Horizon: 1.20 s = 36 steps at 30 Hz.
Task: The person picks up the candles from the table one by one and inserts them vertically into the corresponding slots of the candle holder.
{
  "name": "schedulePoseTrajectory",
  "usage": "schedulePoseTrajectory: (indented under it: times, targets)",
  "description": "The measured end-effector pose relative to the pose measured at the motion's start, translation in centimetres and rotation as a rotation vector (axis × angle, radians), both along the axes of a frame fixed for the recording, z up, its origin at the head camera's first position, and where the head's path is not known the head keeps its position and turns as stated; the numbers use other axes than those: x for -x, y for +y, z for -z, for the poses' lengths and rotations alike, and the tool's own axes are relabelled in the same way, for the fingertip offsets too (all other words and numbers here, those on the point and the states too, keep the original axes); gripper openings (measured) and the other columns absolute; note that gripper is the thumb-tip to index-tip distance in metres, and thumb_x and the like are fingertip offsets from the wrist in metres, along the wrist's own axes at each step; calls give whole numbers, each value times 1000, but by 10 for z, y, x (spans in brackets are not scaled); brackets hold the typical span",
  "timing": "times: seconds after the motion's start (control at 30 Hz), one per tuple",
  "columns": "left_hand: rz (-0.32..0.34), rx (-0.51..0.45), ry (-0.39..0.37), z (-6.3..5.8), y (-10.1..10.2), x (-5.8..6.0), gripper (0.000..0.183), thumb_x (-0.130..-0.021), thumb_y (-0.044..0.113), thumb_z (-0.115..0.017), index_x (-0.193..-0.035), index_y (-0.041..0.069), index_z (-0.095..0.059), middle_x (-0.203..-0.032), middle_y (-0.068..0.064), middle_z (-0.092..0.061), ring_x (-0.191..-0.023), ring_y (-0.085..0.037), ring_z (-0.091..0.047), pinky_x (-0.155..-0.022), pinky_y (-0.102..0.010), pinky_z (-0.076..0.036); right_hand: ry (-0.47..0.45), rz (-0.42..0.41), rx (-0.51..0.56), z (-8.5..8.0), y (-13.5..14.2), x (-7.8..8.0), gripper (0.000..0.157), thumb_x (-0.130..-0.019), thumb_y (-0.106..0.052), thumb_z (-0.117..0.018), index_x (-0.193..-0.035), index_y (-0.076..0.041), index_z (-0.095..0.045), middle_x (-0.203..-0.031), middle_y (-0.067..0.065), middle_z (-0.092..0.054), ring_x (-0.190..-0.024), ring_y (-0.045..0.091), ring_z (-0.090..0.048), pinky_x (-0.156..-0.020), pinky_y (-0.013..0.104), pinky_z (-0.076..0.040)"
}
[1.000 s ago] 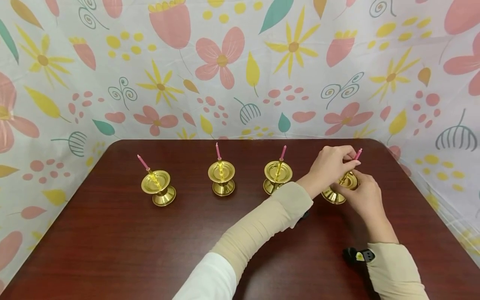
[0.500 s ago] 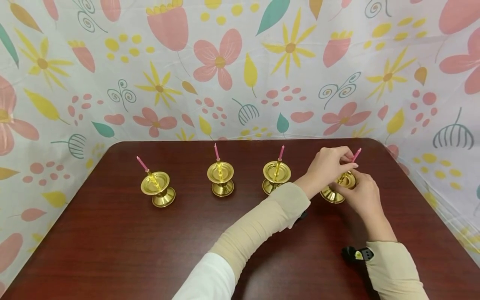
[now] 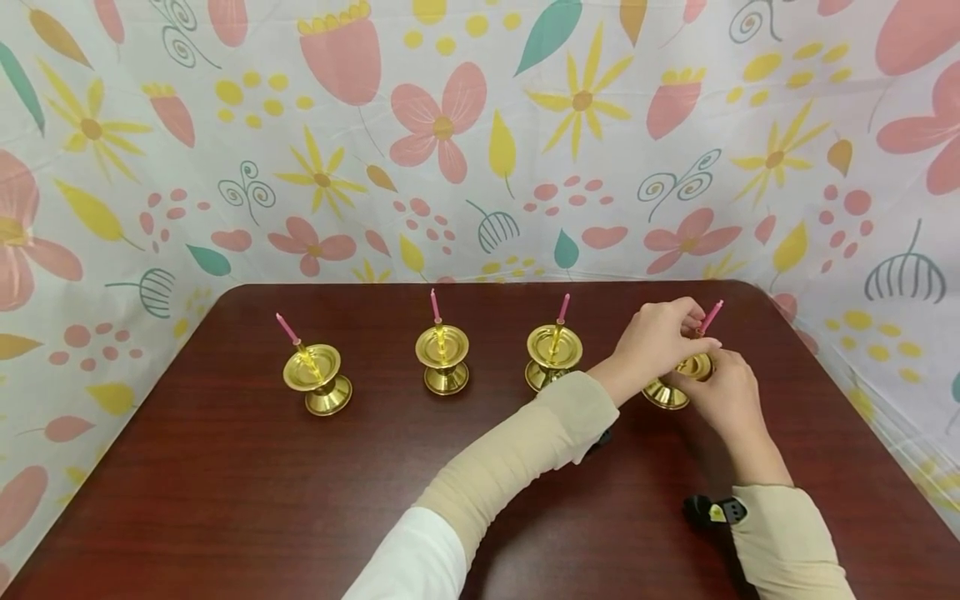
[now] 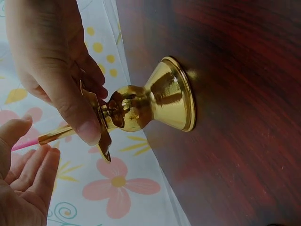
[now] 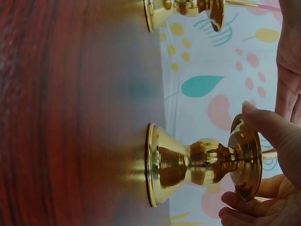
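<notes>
At the table's right, a brass candle holder (image 3: 666, 395) stands on its flared base, a thin pink candle (image 3: 712, 316) rising from its slim tube (image 4: 55, 134). My right hand (image 3: 726, 390) grips the holder's dish (image 5: 245, 157), thumb on one side of the rim and fingers on the other. Around the candle and tube is my left hand (image 3: 658, 337). In the left wrist view its fairly straight fingers (image 4: 36, 175) lie right beside the tube, and the thumb stands apart from the candle. The head view shows the dish partly covered by both hands.
Three matching holders with pink candles stand to the left: one at the far left (image 3: 322, 383), one near the middle (image 3: 444, 367), one (image 3: 553, 354) beside my left forearm. The dark red table (image 3: 300, 508) meets a flowered cloth (image 3: 450, 208) behind it.
My left thumb has lowered and parted from the index finger, and more of the right-hand candle shows between them. The right hand keeps its hold on the dish. The other holders have not moved.
</notes>
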State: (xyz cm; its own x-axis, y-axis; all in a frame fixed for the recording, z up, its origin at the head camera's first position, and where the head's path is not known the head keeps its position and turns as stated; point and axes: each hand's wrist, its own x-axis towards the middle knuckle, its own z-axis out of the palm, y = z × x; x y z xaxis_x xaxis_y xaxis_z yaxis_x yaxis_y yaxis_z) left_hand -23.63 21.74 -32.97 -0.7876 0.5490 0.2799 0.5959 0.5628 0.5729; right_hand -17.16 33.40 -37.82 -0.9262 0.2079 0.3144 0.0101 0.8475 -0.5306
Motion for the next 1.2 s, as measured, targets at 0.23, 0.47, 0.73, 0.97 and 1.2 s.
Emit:
schedulePoseTrajectory:
  times: [0.23, 0.47, 0.73, 0.97, 1.2]
  targets:
    - [-16, 43, 22, 3, -5, -1, 42, -83, 45, -70, -115, 20, -61, -108, 14, -67, -97, 5, -61, -79, -6, -44, 38, -1, 5, 1, 0, 1, 50, -77, -22, -74, -108, 14, -59, -100, 37, -58, -91, 51, -51, -77, 58, -38]
    - [-6, 49, 20, 4, -8, 0, 45, -83, 47, -69, -117, 19, -60, -110, 13, -67, -99, 5, -60, -81, -7, -44, 80, -16, -4, 1, -1, 2, 44, -76, -20, -75, -103, 12, -61, -97, 36, -61, -89, 52, -53, -76, 59, -38]
    - [-21, 48, -8, 4, -13, -1, 47, -82, 48, -69, -118, 19, -60, -112, 13, -67, -100, 3, -61, -81, -8, -45, 116, -28, -14, 3, -2, 4, 37, -75, -19, -76, -96, 9, -62, -86, 32, -63, -80, 47, -54, -66, 50, -36]
    - [-35, 63, -37, 5, -16, -3, 49, -83, 47, -69, -121, 20, -57, -115, 14, -65, -104, 3, -60, -84, -9, -45, 68, -17, 6, 3, -3, 3, 49, -79, -20, -74, -108, 14, -55, -103, 39, -56, -98, 54, -47, -84, 61, -33]
    - [-4, 57, 17, 7, -19, -6, 53, -82, 48, -71, -123, 16, -57, -117, 10, -65, -106, 1, -60, -86, -8, -43, 46, 0, 22, -2, -4, -1, 60, -82, -20, -70, -118, 20, -45, -113, 44, -49, -109, 58, -38, -96, 65, -24]
